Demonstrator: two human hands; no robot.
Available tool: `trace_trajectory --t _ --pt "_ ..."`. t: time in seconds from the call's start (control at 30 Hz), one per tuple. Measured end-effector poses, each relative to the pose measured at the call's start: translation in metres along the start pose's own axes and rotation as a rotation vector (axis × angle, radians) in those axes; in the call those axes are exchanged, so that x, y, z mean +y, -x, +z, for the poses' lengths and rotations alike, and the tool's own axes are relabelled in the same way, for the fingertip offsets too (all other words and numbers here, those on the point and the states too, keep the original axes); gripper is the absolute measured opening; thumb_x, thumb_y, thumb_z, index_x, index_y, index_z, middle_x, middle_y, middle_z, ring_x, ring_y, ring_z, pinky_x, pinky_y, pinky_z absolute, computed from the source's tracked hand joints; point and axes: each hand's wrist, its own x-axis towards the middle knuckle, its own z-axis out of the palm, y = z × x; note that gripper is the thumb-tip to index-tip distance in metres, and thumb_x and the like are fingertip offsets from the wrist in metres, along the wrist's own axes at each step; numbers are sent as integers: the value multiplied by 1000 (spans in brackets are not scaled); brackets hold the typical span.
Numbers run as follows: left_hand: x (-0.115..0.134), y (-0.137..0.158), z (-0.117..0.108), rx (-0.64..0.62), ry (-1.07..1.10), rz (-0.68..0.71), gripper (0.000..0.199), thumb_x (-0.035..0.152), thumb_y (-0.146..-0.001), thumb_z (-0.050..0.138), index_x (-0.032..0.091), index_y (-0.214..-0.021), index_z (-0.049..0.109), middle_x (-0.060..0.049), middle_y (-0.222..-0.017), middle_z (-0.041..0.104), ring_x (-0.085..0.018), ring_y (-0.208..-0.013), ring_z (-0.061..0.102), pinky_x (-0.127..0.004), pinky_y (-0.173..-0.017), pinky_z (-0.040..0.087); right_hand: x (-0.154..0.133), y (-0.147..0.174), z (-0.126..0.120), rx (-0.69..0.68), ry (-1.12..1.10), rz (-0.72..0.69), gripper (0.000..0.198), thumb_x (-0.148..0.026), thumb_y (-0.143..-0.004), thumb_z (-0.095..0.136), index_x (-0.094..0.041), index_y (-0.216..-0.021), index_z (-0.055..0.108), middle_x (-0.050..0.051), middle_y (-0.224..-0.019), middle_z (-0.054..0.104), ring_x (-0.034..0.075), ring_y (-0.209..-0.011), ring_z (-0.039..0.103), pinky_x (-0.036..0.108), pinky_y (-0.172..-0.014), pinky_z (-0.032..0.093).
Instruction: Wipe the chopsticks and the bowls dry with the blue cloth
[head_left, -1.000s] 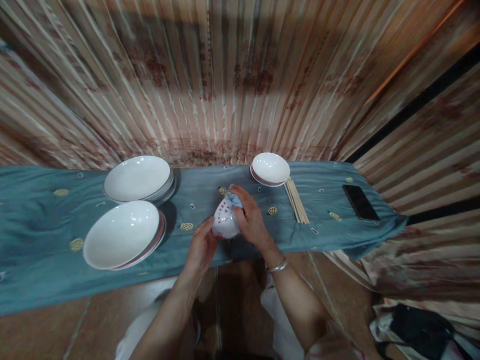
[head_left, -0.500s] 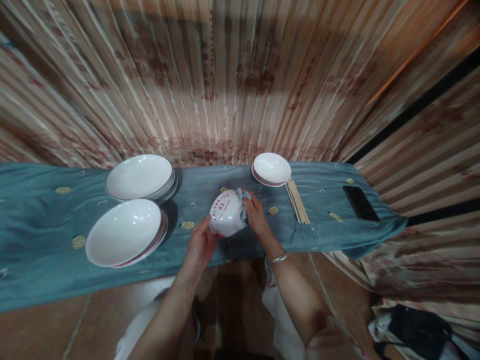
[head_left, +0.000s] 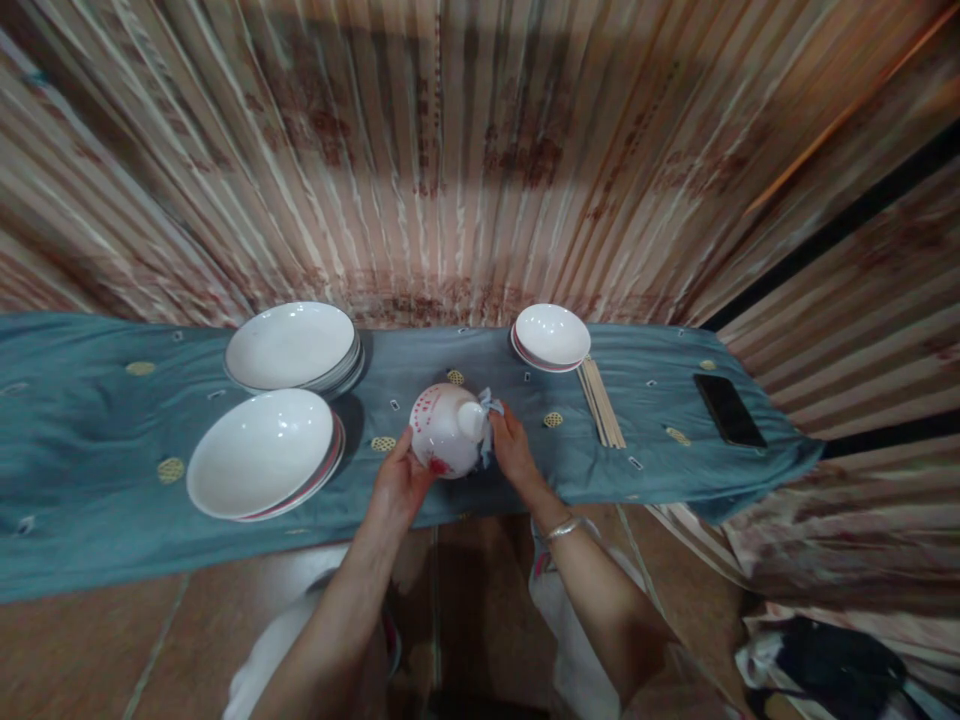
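Note:
A white bowl (head_left: 444, 432) with red lettering and a red flower is tipped on its side above the cloth, its foot ring turned to the right. My left hand (head_left: 401, 482) grips its left lower edge, thumb on the outside. On the other side my right hand (head_left: 513, 447) pinches a light grey-blue cloth (head_left: 487, 425) against the bowl near the foot; part of that cloth is hidden behind bowl and fingers. Nearest to the right hand are the stacked small bowls (head_left: 553, 336) and a bundle of wooden chopsticks (head_left: 601, 403).
Left on the teal tablecloth (head_left: 420, 352) stand a stack of large white plates (head_left: 292, 345) and a stack of deep white bowls (head_left: 261, 452). A black phone (head_left: 727, 410) lies at the right end. A pleated curtain (head_left: 465, 200) hangs behind the table.
The bowl has turned in my hands, so its foot ring now shows and the lettering has moved left. My right hand with the cloth is slightly lower. The view has shifted a little.

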Motion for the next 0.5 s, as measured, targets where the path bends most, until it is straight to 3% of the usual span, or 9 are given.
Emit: trace_trajectory --t 0.23,0.5 --pt "3 0 0 45 -45 18 19 25 -85 60 22 -102 69 -5 -81 77 -24 -88 71 -40 -84 56 1 22 3 17 22 -42 42 -42 -91 35 -17 -115 60 10 -104 70 21 -93 64 34 -87 48" --pt "9 0 3 64 -57 42 26 23 -83 63 23 -109 67 -5 -79 77 -26 -90 72 -41 -86 55 4 40 2 14 62 -146 42 -35 -94 35 -15 -125 55 14 -116 69 21 -105 65 37 -94 50"
